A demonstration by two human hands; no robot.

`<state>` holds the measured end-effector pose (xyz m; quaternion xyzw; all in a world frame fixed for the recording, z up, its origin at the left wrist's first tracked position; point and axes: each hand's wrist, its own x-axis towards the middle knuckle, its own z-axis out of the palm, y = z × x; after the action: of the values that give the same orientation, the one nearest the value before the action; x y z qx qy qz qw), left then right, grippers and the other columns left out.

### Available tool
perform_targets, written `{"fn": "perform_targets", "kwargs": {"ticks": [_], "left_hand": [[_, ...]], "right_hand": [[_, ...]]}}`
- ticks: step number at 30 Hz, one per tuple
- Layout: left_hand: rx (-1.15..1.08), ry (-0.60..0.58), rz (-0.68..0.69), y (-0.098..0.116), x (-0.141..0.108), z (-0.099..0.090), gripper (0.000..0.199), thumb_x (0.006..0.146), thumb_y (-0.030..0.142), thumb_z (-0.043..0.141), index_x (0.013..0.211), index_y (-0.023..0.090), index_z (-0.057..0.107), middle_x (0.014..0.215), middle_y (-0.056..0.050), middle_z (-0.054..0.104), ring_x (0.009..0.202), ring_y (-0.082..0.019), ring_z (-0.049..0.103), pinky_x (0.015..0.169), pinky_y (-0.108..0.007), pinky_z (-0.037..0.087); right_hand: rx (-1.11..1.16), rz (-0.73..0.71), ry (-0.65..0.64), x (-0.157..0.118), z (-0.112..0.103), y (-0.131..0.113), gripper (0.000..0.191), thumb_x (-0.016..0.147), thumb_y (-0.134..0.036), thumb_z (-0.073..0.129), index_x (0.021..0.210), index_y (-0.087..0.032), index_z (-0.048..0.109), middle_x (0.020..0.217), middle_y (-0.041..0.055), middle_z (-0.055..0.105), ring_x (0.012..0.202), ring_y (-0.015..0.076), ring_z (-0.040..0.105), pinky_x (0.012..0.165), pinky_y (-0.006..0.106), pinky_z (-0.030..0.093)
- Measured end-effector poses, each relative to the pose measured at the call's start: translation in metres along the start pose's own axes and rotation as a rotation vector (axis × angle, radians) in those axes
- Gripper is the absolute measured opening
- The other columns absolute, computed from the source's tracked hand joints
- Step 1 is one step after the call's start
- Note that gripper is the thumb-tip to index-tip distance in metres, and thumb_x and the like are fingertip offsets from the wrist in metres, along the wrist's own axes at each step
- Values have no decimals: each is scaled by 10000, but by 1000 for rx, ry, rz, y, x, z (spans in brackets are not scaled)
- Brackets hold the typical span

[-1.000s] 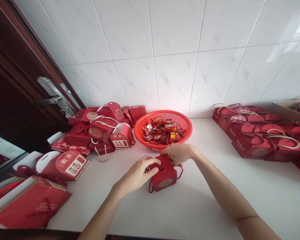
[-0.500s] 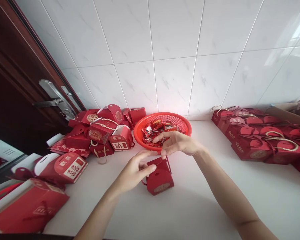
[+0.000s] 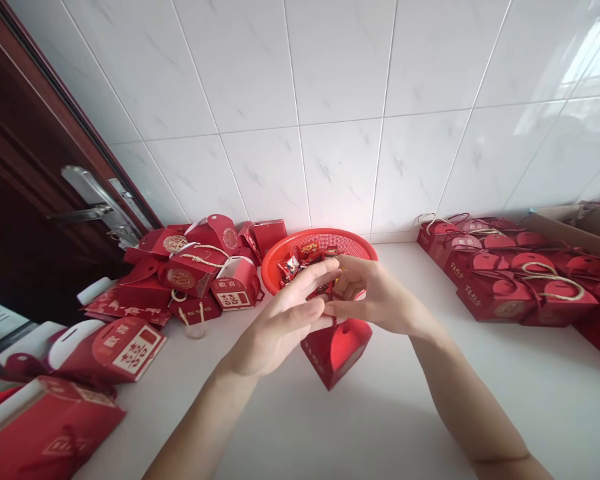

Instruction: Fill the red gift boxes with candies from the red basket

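Both your forearms reach in from the near edge of the white smooth-topped table (image 3: pixel 360 433), and your hands meet over its middle. Your left hand (image 3: pixel 280 323) is raised with the fingers stretched forward and lightly bent, the thumb pointing across to the right hand. Your right hand (image 3: pixel 373 297) is bent inward at the wrist, its fingers curled and its thumb turned towards the left one. The fingertips overlap, so you cannot tell from this view whether either hand is pinching anything.

Directly below your fingers is one red folded-card gift box (image 3: pixel 337 357), upright, with a bottom corner turned to the near edge and a rounded flap with a hole facing you. Your hands hide its top. Just beyond, towards the table's far edge, you have one round red plastic mesh basket (image 3: pixel 270 270), holding a pile of red-wrapped sweets (image 3: pixel 291 268), partly covered by your hands and too jumbled to count.

Along the left edge you have a loose heap of red card boxes (image 3: pixel 195 270), at least nine; two of them show a white printed panel. Near the far right corner stand closed red boxes with cord handles (image 3: pixel 510 300), packed in rows, more than eight; they overlap too much for an exact count. One brown cardboard carton (image 3: pixel 597 230) sits behind them.
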<state>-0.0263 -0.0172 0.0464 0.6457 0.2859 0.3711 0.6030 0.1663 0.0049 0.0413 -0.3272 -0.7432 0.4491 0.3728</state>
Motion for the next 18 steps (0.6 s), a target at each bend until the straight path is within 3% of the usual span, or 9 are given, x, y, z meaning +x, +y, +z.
{"fn": "perform_targets", "kwargs": {"ticks": [3, 6, 9, 12, 15, 18], "left_hand": [[14, 10, 45, 4, 7, 5, 630, 845, 567, 575, 1412, 306, 495, 1427, -114, 503, 1291, -368, 504, 936, -501, 528], [88, 46, 79, 1, 11, 10, 603, 845, 455, 630, 1411, 313, 475, 1462, -91, 467, 1253, -330, 536, 938, -454, 537], [311, 201, 123, -10, 15, 13, 644, 827, 397, 693, 1417, 327, 445, 1485, -79, 437, 1147, -275, 591, 865, -380, 564], [584, 337, 163, -24, 21, 12, 622, 794, 441, 730, 1355, 284, 510, 1361, -91, 536, 1094, -262, 593, 863, -374, 546], [724, 378, 172, -36, 29, 10, 477, 821, 467, 696, 1229, 244, 592, 1219, -85, 605, 1094, -258, 578, 933, -400, 497], [775, 335, 133, -42, 34, 10, 336, 858, 492, 646, 1074, 235, 643, 1106, -67, 635, 1069, -251, 570, 947, -401, 471]], "right_hand": [[-92, -30, 134, -5, 1, -5, 207, 777, -161, 632, 977, -194, 589, 726, -28, 635, 666, 130, 619, 653, 269, 513], [-41, -34, 202, -8, -3, -8, 245, 775, -160, 604, 1017, -194, 598, 706, -25, 637, 645, 134, 626, 623, 267, 517], [56, -32, 351, -8, -8, -11, 288, 779, -208, 635, 1063, -194, 591, 725, -20, 635, 647, 147, 646, 604, 276, 527], [117, -55, 461, -8, -12, -11, 275, 778, -247, 673, 1036, -196, 594, 733, -25, 617, 639, 148, 656, 638, 300, 547], [166, -69, 475, -8, -15, -10, 255, 785, -252, 680, 1016, -198, 589, 722, -29, 611, 667, 156, 671, 681, 309, 555], [228, -64, 430, -8, -15, -9, 246, 793, -258, 676, 1006, -200, 567, 747, -16, 628, 693, 162, 677, 699, 318, 559]]}}
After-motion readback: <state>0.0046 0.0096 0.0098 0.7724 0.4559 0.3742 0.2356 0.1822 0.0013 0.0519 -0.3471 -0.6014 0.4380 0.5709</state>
